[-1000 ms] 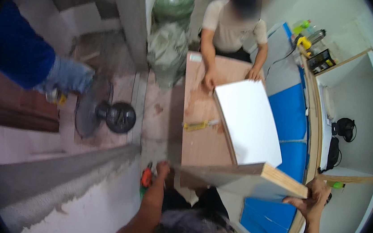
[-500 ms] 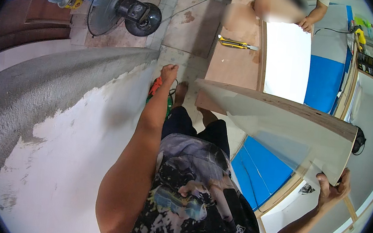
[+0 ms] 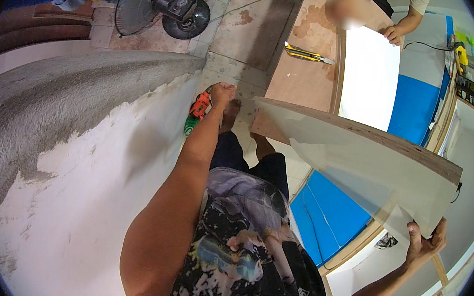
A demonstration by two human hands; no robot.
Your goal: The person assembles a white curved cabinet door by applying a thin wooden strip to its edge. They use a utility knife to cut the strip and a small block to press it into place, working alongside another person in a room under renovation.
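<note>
My right hand [image 3: 426, 243] grips the lower right corner of a wooden board [image 3: 355, 159], thumb on the near side and fingers round the edge. The board stands tilted on edge, its near side faced with a pale, glossy sheet and its top edge bare wood. My left hand [image 3: 223, 93] hangs out in front of me, apart from the board, with its fingers curled closed. What it holds, if anything, is hidden. Below it on the floor lies an orange and green power tool [image 3: 200, 105], partly covered by my forearm.
A co-worker's hand [image 3: 394, 33] rests on a white panel [image 3: 369, 81] across the workbench [image 3: 303, 80]. A yellow utility knife [image 3: 309, 54] lies there. A black fan [image 3: 179, 11] stands at far left; a half-plastered low wall [image 3: 98, 106] runs along my left.
The view has shifted slightly. My left hand has moved a little to the right, showing more of the power tool. My right hand keeps its grip on the board. The co-worker has leaned back slightly.
</note>
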